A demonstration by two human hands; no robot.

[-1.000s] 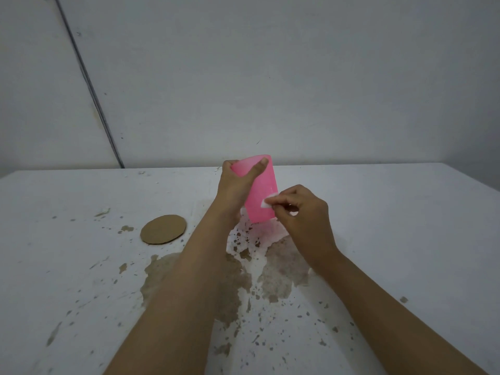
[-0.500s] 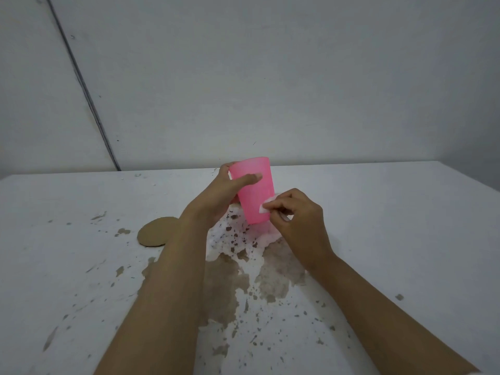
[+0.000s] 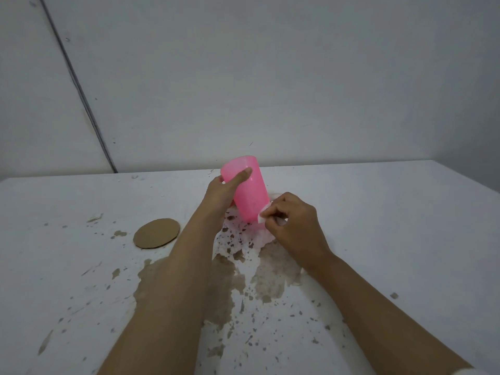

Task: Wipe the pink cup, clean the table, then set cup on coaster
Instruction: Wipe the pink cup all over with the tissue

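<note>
In the middle of the frame, a person is holding a pink translucent plastic cup [image 3: 247, 188] just above the stained part of the white table [image 3: 405, 226]. They are tipping it so its rim is leaning toward the upper left and its base is pointing down to the right. The left hand [image 3: 221, 193] is gripping the cup near the rim, thumb lying across the near wall and fingers wrapped behind. I take it that this is steadying the cup and turning its lower wall toward the other hand. The right hand [image 3: 292, 220] is pinching a small white wipe [image 3: 262, 218] between thumb and fingertips and pressing it against the cup's wall close to the base, which looks like the wiping step under way. Whether the base is touching the table I cannot tell. The cup's mouth is facing away from me, so the inside is hidden; no liquid line is showing through the wall. Below and around the hands, brown stains [image 3: 273, 277] are spreading over the tabletop, so the table cleaning seems not yet done. At the left of centre, a round brown cardboard coaster [image 3: 157, 233] is lying flat with nothing on it, well apart from the cup, seemingly waiting for the last step.
</note>
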